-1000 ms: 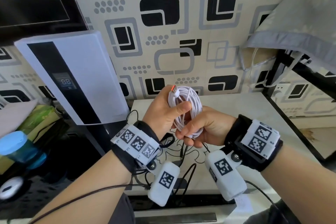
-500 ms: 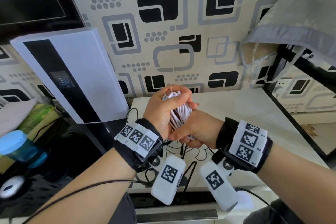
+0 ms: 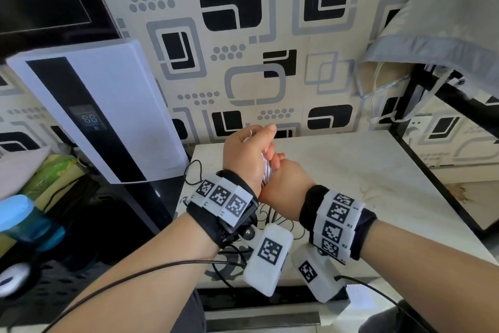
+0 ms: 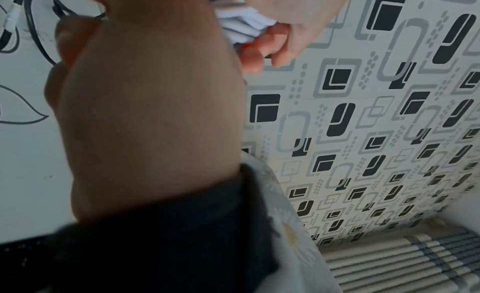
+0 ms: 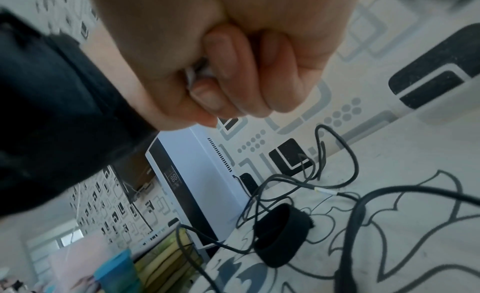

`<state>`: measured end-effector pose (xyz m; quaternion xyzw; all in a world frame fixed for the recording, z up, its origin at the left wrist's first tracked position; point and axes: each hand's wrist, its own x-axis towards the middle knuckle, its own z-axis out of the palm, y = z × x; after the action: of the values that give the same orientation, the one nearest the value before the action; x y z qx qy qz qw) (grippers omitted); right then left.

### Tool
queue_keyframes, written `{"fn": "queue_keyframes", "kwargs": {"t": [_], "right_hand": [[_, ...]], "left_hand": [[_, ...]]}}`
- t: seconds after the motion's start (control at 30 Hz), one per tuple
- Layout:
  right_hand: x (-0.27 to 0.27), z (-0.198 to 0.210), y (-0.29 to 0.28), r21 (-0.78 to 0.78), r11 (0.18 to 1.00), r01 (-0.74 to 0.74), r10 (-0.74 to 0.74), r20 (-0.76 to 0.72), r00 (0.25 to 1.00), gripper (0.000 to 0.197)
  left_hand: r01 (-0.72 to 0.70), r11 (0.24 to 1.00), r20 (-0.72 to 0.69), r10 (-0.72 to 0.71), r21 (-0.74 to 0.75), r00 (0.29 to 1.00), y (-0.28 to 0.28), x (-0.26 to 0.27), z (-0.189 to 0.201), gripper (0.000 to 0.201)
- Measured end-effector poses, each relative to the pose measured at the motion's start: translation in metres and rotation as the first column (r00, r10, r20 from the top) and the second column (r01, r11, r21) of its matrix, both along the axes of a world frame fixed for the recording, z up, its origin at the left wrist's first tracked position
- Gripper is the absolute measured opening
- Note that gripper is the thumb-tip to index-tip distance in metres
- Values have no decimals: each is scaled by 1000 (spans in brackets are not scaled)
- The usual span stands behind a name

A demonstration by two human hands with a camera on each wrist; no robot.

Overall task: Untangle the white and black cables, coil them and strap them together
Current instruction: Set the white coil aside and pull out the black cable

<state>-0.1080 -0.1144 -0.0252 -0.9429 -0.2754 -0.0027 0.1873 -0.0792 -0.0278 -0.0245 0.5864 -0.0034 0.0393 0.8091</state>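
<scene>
Above the table, both hands hold the coiled white cable [image 3: 266, 174] [image 4: 241, 24]. My left hand [image 3: 247, 154] wraps its upper part, with a connector tip sticking up from the fist. My right hand [image 3: 285, 184] grips the lower part, and its curled fingers [image 5: 233, 71] cover nearly all of the bundle. The thin black cable [image 5: 298, 180] [image 3: 192, 174] lies loose and looped on the table below the hands. A black strap loop [image 5: 283, 233] stands on the table beside it; the wrists hide it in the head view.
The white table [image 3: 378, 170] with a flower print runs to the patterned wall. A white appliance with a digital display [image 3: 108, 116] leans at the left, with a blue-lidded bottle [image 3: 27, 224] below. Grey cloth [image 3: 445, 35] hangs over a black frame on the right.
The open round coil has been squeezed into a narrow bundle. My left hand rolled over it and both hands closed tighter, hiding most of the cable.
</scene>
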Motion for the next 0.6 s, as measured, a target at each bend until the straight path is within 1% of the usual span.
{"fn": "queue_keyframes", "kwargs": {"t": [0.03, 0.1, 0.23, 0.33, 0.37, 0.4, 0.47, 0.5, 0.53, 0.6], "right_hand": [[2, -2, 0, -62, 998, 3, -1, 34, 999, 19], [6, -7, 1, -92, 995, 27, -21, 63, 998, 23], [11, -17, 0, -72, 995, 66, -64, 27, 998, 24], [12, -22, -1, -36, 994, 104, -105, -31, 994, 16], [13, -23, -2, -2, 992, 128, -128, -73, 989, 9], [14, -24, -5, 64, 984, 169, -159, -143, 977, 7], [17, -25, -13, 247, 929, 275, -191, -315, 930, 17], [18, -25, -15, 316, 901, 298, -186, -340, 922, 19], [18, -24, -17, 358, 888, 289, -170, -327, 930, 18], [17, -23, -19, 392, 886, 249, -143, -279, 949, 11]], "left_hand": [[-14, 1000, -2, 14, 6, 1000, 0, 2, -2, 53], [-41, 999, -13, 41, 12, 999, -2, 4, -6, 51], [-85, 996, -61, 84, -7, 995, -7, 8, -12, 52], [-83, 996, -127, 79, -23, 989, -9, 10, -16, 49], [-80, 996, -156, 73, -41, 985, -9, 11, -17, 49], [-84, 995, -181, 72, -58, 981, -9, 11, -18, 48], [-114, 992, -217, 100, -52, 971, -7, 15, -20, 42], [-135, 990, -223, 125, -30, 967, -5, 17, -21, 38], [-146, 989, -226, 138, -18, 964, -3, 19, -21, 34], [-125, 991, -238, 110, -49, 965, 1, 22, -22, 30]]}}
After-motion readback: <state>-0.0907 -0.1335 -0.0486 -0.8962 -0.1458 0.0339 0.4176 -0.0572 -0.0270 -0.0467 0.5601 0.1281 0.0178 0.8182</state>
